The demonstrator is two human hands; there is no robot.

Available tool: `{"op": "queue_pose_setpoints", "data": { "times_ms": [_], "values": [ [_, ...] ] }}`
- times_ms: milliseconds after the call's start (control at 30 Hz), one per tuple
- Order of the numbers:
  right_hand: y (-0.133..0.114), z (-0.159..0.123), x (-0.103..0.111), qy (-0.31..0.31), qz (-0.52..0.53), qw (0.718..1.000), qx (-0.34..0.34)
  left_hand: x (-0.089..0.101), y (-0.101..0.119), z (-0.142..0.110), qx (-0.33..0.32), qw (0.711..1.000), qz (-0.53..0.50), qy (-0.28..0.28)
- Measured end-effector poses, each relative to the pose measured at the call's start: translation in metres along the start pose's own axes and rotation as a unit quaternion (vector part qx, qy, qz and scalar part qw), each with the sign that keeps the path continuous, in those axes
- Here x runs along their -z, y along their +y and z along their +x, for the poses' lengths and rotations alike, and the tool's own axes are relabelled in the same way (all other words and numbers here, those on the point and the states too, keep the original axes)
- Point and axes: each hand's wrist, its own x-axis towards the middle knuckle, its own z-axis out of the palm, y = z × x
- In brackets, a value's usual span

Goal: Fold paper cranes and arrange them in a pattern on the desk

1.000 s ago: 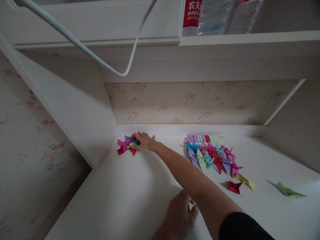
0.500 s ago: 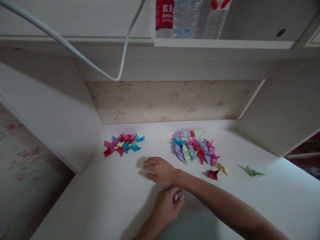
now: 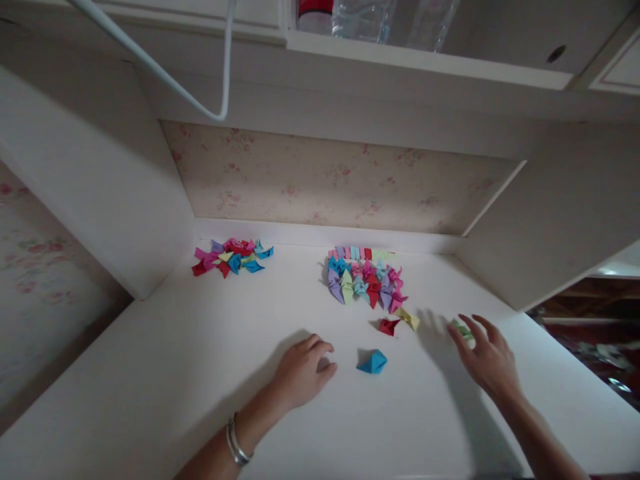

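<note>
My right hand (image 3: 493, 358) reaches over a light green folded paper piece (image 3: 464, 331). Its thumb and fingers are spread around the piece, partly covering it, and no firm grip shows. My left hand (image 3: 304, 371) is low over the white tabletop, fingers bent, with a gap between thumb and fingertips and nothing inside. Just right of it lies a blue folded paper piece (image 3: 374, 362). Farther back are a red folded piece (image 3: 389, 327) and a yellow one (image 3: 409, 319), at the near corner of a dense group of colourful folded paper pieces (image 3: 360, 285).
Another pile of folded paper pieces (image 3: 230, 259) lies at the back left. Side panels (image 3: 530, 213) flank the tabletop (image 3: 200, 373). Overhead, a shelf (image 3: 430, 61) holds bottles (image 3: 360, 20), and a white cable (image 3: 200, 110) hangs down at the left.
My right hand has swung from the middle, where it crossed over my left, to the green piece. My left hand has uncrossed. The blue piece now shows; the view has tilted down.
</note>
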Motion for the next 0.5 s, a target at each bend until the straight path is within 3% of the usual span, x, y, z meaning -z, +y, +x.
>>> {"op": "queue_pose_setpoints", "data": {
  "times_ms": [100,200,400,500],
  "values": [
    [0.018,-0.001,-0.01,-0.11,-0.002,0.994,-0.019,-0.008,0.02,0.002,0.004,0.999,0.03,-0.011],
    [-0.005,0.0,-0.019,-0.184,0.019,0.982,0.024,-0.024,0.045,0.006,0.003,0.999,0.04,-0.015],
    [-0.099,-0.006,-0.023,-0.14,0.036,0.981,0.13,-0.056,0.077,0.019,0.011,0.998,0.057,0.007],
    [-0.125,-0.01,-0.029,-0.102,0.063,0.979,0.162,-0.06,0.079,0.021,0.007,0.998,0.056,0.001]
  ]
}}
